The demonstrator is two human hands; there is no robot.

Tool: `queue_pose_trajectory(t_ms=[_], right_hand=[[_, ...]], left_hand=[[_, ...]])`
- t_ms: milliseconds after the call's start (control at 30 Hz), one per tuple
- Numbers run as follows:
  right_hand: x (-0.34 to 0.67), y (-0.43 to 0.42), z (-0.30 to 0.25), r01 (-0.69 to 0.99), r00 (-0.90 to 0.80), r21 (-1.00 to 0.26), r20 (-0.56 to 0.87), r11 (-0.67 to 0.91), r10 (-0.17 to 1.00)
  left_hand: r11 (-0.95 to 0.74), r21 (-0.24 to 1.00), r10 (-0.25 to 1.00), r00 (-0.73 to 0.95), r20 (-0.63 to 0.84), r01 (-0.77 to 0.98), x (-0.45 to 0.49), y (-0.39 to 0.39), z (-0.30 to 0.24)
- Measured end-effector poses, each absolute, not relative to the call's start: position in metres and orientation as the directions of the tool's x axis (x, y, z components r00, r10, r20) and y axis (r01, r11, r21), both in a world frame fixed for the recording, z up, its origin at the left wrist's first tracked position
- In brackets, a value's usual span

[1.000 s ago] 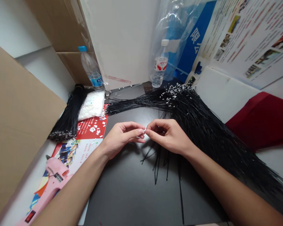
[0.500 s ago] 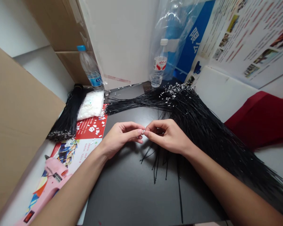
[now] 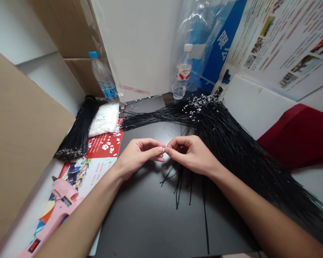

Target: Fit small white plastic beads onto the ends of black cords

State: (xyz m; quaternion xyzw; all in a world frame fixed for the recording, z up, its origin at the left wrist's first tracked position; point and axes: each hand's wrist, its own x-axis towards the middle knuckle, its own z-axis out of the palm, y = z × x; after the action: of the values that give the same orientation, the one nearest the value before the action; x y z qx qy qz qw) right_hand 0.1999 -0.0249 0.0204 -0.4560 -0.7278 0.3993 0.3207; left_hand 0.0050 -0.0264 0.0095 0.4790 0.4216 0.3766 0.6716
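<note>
My left hand (image 3: 140,156) and my right hand (image 3: 192,154) meet fingertip to fingertip above the dark table (image 3: 140,222). Between them is a tiny white piece (image 3: 164,150), pinched by thumb and forefinger on both sides and mostly covered by the fingers. Its exact kind is too small to make out. Right of my hands spreads a large heap of thin black cords (image 3: 231,150), with many small white pieces (image 3: 200,104) at its far end. A thinner bunch of black cords (image 3: 153,117) stretches across behind my hands.
At left, a pink glue gun (image 3: 61,204) lies on a printed sheet (image 3: 97,179) strewn with small white bits. Behind it are a plastic bag of white pieces (image 3: 104,118) and a black cord bundle (image 3: 80,136). Two bottles, one blue-capped (image 3: 103,77) and one white-capped (image 3: 182,73), stand at the back.
Both hands keep the same pinch at almost the same spot. Only slight shifts of the fingertips and of the camera show.
</note>
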Motion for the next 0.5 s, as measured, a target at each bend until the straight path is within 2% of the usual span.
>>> queue_pose_trajectory(t_ms=[300,500], right_hand=[[0.1933,-0.0313,0.0217,0.51,-0.305,-0.8,0.177,0.318,0.936],[0.1917,-0.0313,0.0201,0.501,-0.288,-0.812,0.17,0.299,0.942]], left_hand=[[0.177,0.983,0.952,0.259,-0.162,-0.036,0.0095,-0.0277,0.0077],[0.237,0.965,0.944,0.26,-0.202,-0.115,0.0116,-0.0267,0.0062]])
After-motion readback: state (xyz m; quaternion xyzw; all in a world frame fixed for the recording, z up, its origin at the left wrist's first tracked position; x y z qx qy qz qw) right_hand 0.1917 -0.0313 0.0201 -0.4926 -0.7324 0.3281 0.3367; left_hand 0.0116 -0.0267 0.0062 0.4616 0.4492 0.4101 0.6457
